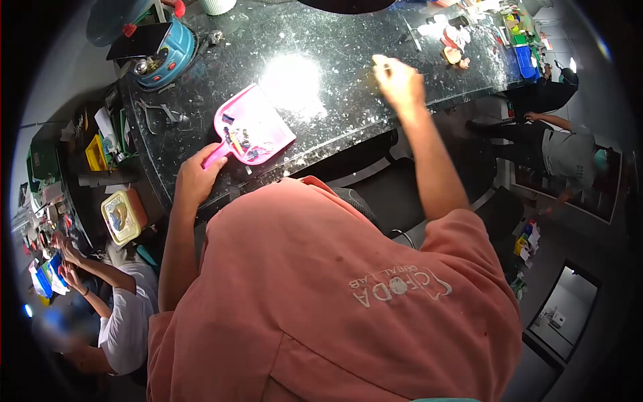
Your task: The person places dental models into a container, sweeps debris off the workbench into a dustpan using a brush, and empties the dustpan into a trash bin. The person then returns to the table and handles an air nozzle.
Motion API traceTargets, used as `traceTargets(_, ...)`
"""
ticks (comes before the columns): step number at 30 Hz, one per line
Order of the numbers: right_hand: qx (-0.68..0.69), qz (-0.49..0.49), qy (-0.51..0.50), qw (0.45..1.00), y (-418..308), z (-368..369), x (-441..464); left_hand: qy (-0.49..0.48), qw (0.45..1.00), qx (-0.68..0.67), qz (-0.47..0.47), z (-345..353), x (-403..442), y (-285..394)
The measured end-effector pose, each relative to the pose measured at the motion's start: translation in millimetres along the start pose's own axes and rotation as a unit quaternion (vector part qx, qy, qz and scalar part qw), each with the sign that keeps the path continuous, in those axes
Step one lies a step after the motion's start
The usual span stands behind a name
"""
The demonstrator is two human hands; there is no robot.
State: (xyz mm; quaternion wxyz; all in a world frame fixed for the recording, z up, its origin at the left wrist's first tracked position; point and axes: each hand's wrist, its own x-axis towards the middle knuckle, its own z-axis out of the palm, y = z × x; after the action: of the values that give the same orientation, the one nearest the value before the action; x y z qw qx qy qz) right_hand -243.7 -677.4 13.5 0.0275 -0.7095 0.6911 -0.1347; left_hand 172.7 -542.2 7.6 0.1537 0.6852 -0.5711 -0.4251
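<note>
A pink dustpan (268,127) lies at the front edge of the dark speckled worktop (348,40), with dark scraps and small bits of debris in it. My left hand (197,175) is wrapped round its handle. Over the worktop, to the right of the dustpan, is my right hand (400,82), its fingers closed together and pointing away from me. Something small and pale shows at its fingertips, too small to name. White dust and crumbs are scattered over the dark surface around both hands.
A blue round device (175,57) stands at the back left, with a metal tool (161,112) before it. Reddish and pale pieces (452,55) and a blue bin (526,61) are at the right. One person (127,288) sits lower left; another (566,157) stands at right.
</note>
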Motion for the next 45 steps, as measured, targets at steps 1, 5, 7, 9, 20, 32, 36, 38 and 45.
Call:
traceTargets(1, 0.063, -0.080, 0.023, 0.995, -26, 6, -13, 0.004, 1.000, -0.001, -0.015, 0, -2, -2)
traceTargets(5, 0.151, -0.164, -0.068, 0.972, -102, -18, -22, 0.030, 0.999, 0.011, -0.001, 0, -9, -14)
traceTargets(7, 0.131, -0.128, -0.090, 0.979, -106, -27, 16, 0.026, 0.999, 0.008, -0.016, 0, -13, -19)
traceTargets(9, 0.133, -0.144, -0.041, 0.980, -95, -10, 60, 0.036, 0.999, -0.002, -0.014, 3, -21, -25)
traceTargets(20, 0.212, -0.292, -0.264, 0.895, -103, -43, 18, 0.065, 0.989, -0.114, -0.067, 22, -92, -69)
traceTargets(32, 0.257, -0.311, -0.081, 0.911, -119, 0, -88, 0.101, 0.976, -0.159, -0.105, 33, -185, -128)
traceTargets(36, 0.091, -0.171, 0.028, 0.981, -26, -35, -43, 0.137, 0.970, -0.183, -0.086, 52, -229, -146)
traceTargets(38, 0.154, -0.019, 0.037, 0.987, 0, -70, -36, 0.151, 0.962, -0.215, -0.079, 66, -255, -163)
traceTargets(45, -0.054, -0.025, 0.004, 0.998, -8, 15, -99, 0.110, 0.944, -0.276, -0.141, 103, -303, -207)
